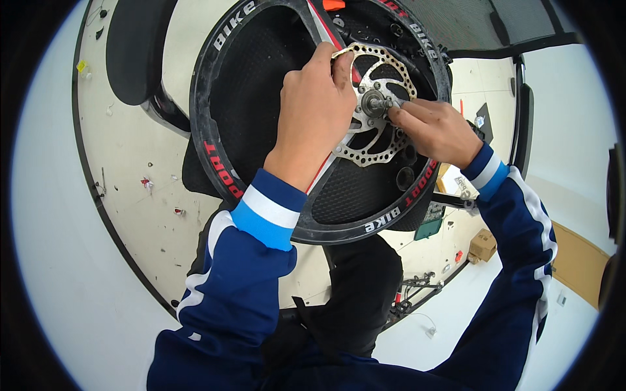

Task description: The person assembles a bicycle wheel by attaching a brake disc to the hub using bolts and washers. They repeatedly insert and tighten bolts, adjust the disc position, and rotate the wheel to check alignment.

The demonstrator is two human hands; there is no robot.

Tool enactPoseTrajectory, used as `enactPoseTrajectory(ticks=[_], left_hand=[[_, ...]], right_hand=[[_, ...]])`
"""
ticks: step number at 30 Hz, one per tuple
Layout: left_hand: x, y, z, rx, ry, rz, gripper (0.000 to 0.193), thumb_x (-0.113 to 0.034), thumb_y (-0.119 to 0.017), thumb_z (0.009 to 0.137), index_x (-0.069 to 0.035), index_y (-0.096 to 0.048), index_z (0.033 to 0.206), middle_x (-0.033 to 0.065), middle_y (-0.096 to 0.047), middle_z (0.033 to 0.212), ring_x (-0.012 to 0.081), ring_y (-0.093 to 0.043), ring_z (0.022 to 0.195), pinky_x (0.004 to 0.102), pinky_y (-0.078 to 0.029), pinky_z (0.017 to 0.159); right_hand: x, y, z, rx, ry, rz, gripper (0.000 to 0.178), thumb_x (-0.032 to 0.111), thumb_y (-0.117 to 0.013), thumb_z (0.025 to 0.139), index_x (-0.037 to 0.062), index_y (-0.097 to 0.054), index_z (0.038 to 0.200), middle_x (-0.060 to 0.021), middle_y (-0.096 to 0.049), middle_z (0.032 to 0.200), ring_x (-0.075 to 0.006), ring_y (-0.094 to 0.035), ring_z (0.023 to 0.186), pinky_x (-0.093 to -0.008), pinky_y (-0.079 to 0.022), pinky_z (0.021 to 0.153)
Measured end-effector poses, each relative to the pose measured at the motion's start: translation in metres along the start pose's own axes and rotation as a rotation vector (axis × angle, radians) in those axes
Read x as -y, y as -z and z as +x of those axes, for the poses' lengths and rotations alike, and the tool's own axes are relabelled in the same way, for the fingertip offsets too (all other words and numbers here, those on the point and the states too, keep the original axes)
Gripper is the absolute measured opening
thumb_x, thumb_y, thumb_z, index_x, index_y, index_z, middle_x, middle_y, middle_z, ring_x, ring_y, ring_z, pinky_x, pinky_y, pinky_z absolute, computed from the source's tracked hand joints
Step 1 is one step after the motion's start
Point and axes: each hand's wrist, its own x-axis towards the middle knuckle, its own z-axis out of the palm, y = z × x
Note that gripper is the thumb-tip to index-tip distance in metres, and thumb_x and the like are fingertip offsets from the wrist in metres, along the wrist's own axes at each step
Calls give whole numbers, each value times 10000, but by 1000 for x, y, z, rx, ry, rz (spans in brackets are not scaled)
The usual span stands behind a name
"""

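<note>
A black bicycle wheel (201, 98) with red and white markings lies flat in front of me. On its hub sits a silver brake disc (385, 156) with a ring of small holes. My left hand (316, 107) pinches the upper left edge of the disc between thumb and fingers. Beside the axle (374, 103) at the hub's centre, my right hand (437, 127) is closed, its thumb and fingertips pressed together. A small metal piece shows at those fingertips, but its kind is hidden.
Under the wheel is a black textured chair seat (261, 78), with an armrest (140, 52) at the left. Dark small parts and an orange item (334, 4) lie beyond the wheel. A cardboard box (483, 245) and a metal frame-like part (417, 287) rest on the littered floor.
</note>
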Motion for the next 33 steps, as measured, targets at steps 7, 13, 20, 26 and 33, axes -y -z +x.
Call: enactPoseTrajectory(ticks=[7,13,20,26,33], left_hand=[[0,3,3,50,24,52,271,-250,-540,1022,11,-598,978,237,-615,663,438,-638,656,466,-480,578],[3,5,-3,24,27,99,289,-268,-519,1028,4,-601,976,262,-643,684,473,-646,697,520,-519,611],[3,-12,-12,-159,98,-38,266,-236,-550,1016,8,-595,919,232,-639,650,438,-654,648,477,-496,560],[1,-8,-7,-118,78,-42,278,-233,-561,1010,19,-598,898,232,-638,651,429,-660,654,460,-494,561],[2,2,-4,-128,89,-23,295,-235,-530,1021,28,-603,910,250,-643,687,430,-660,668,455,-495,580]], right_hand=[[-10,9,8,9,93,-21,306,25,-641,768,67,-568,1062,-78,-612,852,-276,-649,759,-379,-551,650],[-19,4,12,69,179,-70,289,47,-625,807,62,-554,1086,-88,-610,848,-289,-648,750,-385,-548,652],[20,-19,0,-140,-201,63,338,-13,-594,744,49,-552,1074,-138,-642,864,-341,-654,698,-420,-525,588],[38,-29,-3,-202,-359,43,316,-8,-581,789,48,-556,1099,-143,-655,866,-335,-671,702,-417,-530,585],[30,19,-1,-351,-362,266,127,63,-594,940,42,-546,1055,-202,-652,796,-414,-654,712,-452,-521,590]])
